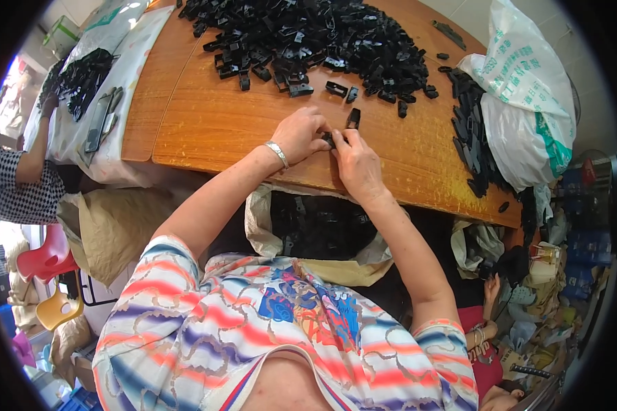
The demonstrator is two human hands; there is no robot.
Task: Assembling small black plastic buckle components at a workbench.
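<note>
My left hand (300, 139), with a silver bracelet at its wrist, and my right hand (358, 162) meet over the near edge of the wooden table. Fingers of both are pinched on a small black plastic part (328, 140), mostly hidden by the fingertips. Just beyond my right fingers stands out another black plastic piece (353, 118); whether it is held or lies on the wood I cannot tell. Two loose black clip-like parts (336, 89) lie a little farther off, in front of a large heap of similar black parts (308, 41).
On the right, a row of long black pieces (467, 130) lies beside a white plastic bag (521, 96). An open sack (259, 222) with black parts hangs below the table's near edge (233, 166). People sit at left, near another black pile (82, 79), and at lower right.
</note>
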